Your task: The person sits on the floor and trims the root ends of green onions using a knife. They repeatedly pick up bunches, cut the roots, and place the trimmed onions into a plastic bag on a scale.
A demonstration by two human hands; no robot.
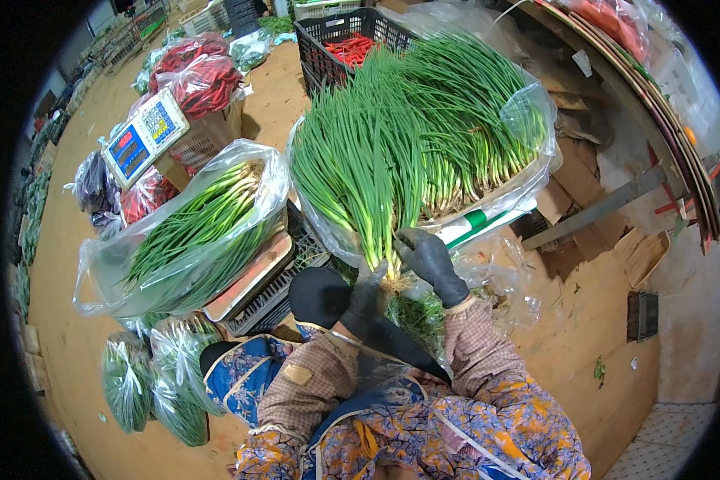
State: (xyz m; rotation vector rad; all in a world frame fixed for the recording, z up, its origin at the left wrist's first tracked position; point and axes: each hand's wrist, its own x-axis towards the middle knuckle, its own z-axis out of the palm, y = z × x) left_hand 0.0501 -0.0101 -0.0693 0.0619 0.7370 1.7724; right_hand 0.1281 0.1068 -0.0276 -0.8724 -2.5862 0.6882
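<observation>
My left hand [367,300], in a dark glove, grips the pale root ends of a few green onions [372,240]. From the other side my right hand [430,264], gloved too, has its curled fingers against the same stems, just above the brown roots. Their long green leaves point away from me over a large heap of green onions [474,144]. That heap rests on clear plastic sheeting [531,114]. To the left, an open clear plastic bag [99,282] holds more green onions [192,222], their roots towards the upper right.
The bag lies over a scale platform [252,273] on a black crate [264,306]; its keypad display [146,138] stands behind. Filled bags of green onions [126,384] stand at lower left. A black crate of red chillies [351,51] is beyond the heap. A metal bar [594,207] juts in at right.
</observation>
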